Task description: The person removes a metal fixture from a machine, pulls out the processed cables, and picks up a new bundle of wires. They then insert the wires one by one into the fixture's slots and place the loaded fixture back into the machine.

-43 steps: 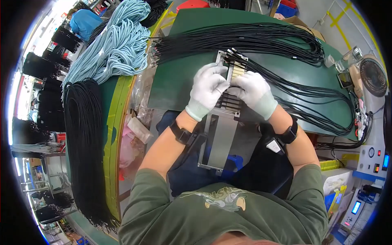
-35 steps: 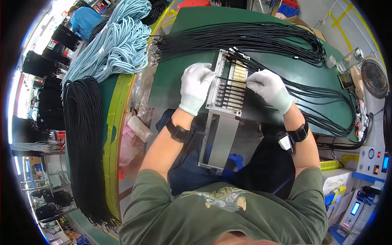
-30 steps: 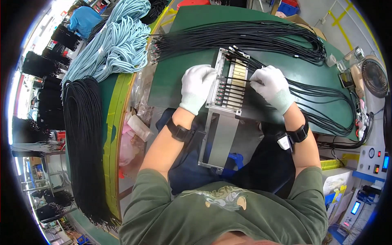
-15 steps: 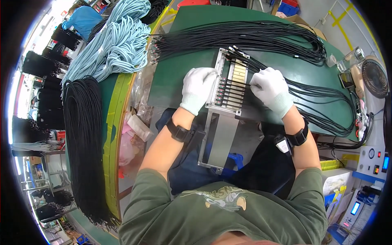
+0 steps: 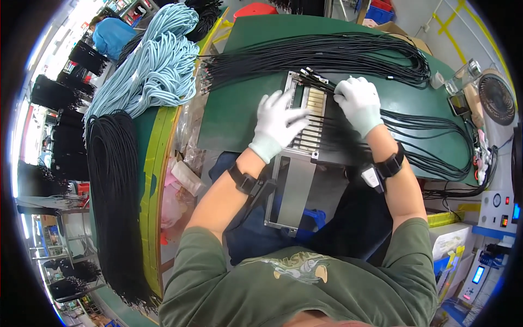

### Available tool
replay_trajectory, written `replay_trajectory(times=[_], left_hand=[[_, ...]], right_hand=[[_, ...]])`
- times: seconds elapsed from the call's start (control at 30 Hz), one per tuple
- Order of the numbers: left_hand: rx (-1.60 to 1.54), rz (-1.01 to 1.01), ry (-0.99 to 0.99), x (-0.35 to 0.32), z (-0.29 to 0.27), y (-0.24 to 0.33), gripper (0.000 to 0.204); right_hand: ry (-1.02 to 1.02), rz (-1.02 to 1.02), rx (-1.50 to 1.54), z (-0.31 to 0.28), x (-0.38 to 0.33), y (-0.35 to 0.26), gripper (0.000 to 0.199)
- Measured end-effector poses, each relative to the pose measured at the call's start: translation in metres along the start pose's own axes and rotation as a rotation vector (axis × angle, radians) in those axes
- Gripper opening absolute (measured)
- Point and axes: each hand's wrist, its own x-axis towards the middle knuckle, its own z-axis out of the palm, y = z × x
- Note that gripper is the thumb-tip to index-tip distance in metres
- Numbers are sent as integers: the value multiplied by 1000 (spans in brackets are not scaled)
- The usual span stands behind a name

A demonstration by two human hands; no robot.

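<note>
At the left, a long bundle of black cables (image 5: 113, 185) lay stretched near to far, with a heap of pale blue cables (image 5: 163, 71) beyond it, toward the far side. Right of these stood the green counter (image 5: 237, 126), where both hands worked in white gloves.

The left hand (image 5: 279, 121) was over the left side of the metal fixture (image 5: 314, 106), its fingers spread and reaching rightward — released, with nothing seen in its grasp. The fixture lay at the near edge of the counter, between the hands, directly ahead of the person. Its long axis ran near to far, leaning slightly right at the far end, and a row of pale strips (image 5: 316, 98) was set crosswise along it. The left hand was the nearer one, covering part of the fixture; the right hand sat just beyond the right edge, toward its far half.

That right hand (image 5: 357, 101) had its fingers curled in, but whether a cable was pinched there I cannot tell. Blurred dark cables (image 5: 342, 135) ran rightward from the strips, passing on the near side of the right hand. From the fixture's far end, black connector ends (image 5: 308, 73) stuck out toward the far side.

Farther right, looped black cables (image 5: 419, 121) lay across the counter — and past them, at the right rim, stood a round fan (image 5: 496, 98).
</note>
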Motion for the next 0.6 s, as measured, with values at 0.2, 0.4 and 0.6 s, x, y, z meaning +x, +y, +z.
replay_trajectory(times=[0.2,0.4,0.6], left_hand=[[-480,-283,243,6,-6,-10,18],[-468,-35,151,9,-19,1,12],[-301,-162,303,3,-14,-13,11]], right_hand=[[-150,-24,399,-28,-9,-3,16],[-86,-54,776,-26,-9,-44,18],[-204,62,678,-28,-13,-24,17]])
